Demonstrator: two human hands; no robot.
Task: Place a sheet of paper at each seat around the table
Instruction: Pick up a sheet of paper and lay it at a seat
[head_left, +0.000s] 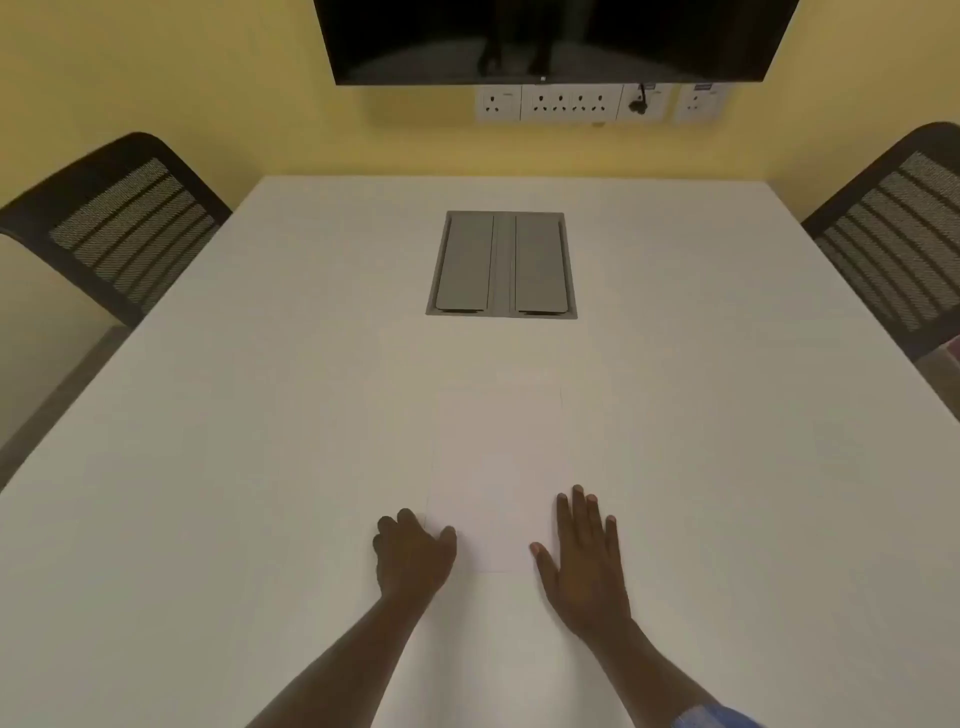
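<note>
A white sheet of paper lies flat on the white table right in front of me, its edges faint against the tabletop. My left hand rests at the sheet's near left corner, fingers curled, thumb on the paper. Whether it pinches the edge is not visible. My right hand lies flat with fingers spread along the sheet's right edge, pressing on it and the table. A black mesh chair stands at the left side and another black mesh chair at the right.
A grey cable box with two lids is set into the table's middle. A dark screen hangs on the yellow far wall above a row of wall sockets. The table's far edge meets that wall.
</note>
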